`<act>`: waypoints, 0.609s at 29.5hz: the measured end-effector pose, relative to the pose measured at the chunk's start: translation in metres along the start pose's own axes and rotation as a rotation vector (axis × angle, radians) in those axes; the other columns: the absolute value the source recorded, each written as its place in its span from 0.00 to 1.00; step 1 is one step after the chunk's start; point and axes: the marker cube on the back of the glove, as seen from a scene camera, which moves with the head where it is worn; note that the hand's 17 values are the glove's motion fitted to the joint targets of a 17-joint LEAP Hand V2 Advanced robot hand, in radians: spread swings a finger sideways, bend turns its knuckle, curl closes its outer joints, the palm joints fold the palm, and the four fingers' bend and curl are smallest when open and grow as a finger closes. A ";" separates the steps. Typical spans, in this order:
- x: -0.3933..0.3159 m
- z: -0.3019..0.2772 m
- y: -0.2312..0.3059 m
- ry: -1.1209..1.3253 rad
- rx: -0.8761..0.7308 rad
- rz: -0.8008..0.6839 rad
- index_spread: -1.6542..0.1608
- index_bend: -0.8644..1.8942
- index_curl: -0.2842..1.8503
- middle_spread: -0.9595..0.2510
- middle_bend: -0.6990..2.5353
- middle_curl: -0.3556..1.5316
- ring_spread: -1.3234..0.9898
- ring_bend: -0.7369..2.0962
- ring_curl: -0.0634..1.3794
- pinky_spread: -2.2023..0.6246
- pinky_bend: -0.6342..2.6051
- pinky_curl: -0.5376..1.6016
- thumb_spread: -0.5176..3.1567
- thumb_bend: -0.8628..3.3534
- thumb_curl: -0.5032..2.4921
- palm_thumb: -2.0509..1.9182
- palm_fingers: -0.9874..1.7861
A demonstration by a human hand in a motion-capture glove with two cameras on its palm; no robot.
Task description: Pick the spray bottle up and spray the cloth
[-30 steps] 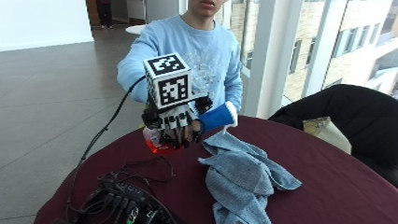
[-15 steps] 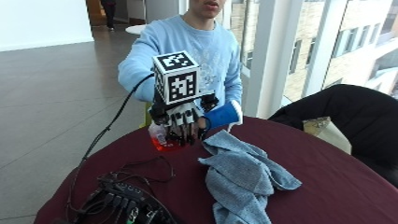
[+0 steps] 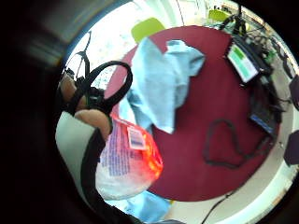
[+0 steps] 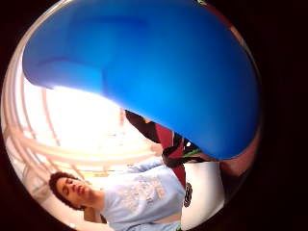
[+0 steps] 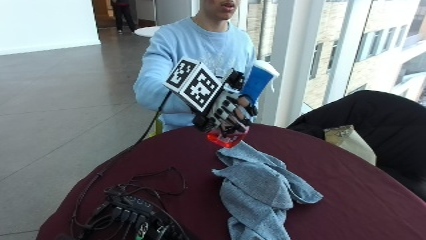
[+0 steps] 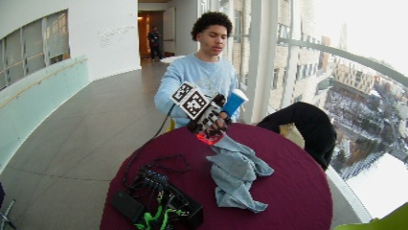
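Observation:
In the outside view my gloved right hand point(image 5: 225, 114) grips a spray bottle point(image 5: 256, 82) around its neck and holds it tilted above the table's far side. The bottle has a blue spray head and a clear body with red liquid at the base point(image 5: 226, 138). A crumpled blue-grey cloth point(image 5: 266, 192) lies on the dark red round table point(image 5: 359, 195), its near corner just under the bottle's base. The wide outside view shows the same hand point(image 6: 207, 120), bottle point(image 6: 233, 102) and cloth point(image 6: 236, 175). The palm views show the labelled bottle body point(image 3: 128, 158) over the cloth point(image 3: 159, 84) and the blue head point(image 4: 159, 72) up close.
A black box with tangled cables point(image 5: 133, 217) sits at the table's front left, with a cable loop point(image 5: 156, 180) beside it. A black jacket over a chair point(image 5: 379, 120) and a light bag point(image 5: 341, 136) stand behind the table's right side.
The hand has lifted the bottle off the table and tilted it, so the blue head is now higher and leans away toward the window side. The cloth has not moved.

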 end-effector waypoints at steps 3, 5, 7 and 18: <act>-0.024 0.021 -0.002 -0.150 0.022 -0.068 0.77 0.35 0.24 0.72 0.31 0.43 0.53 0.45 0.32 0.72 0.37 0.44 0.39 0.20 0.34 0.73 0.77; -0.041 0.037 -0.004 -0.218 0.025 -0.114 0.77 0.35 0.24 0.72 0.31 0.43 0.53 0.45 0.32 0.72 0.37 0.44 0.39 0.20 0.34 0.73 0.77; -0.057 0.056 -0.008 -0.268 0.025 -0.161 0.77 0.35 0.24 0.72 0.31 0.43 0.53 0.45 0.32 0.72 0.37 0.44 0.39 0.20 0.34 0.73 0.77; -0.130 0.192 -0.043 -0.415 -0.050 -0.317 0.77 0.35 0.24 0.72 0.31 0.43 0.53 0.44 0.32 0.73 0.36 0.43 0.40 0.20 0.33 0.72 0.76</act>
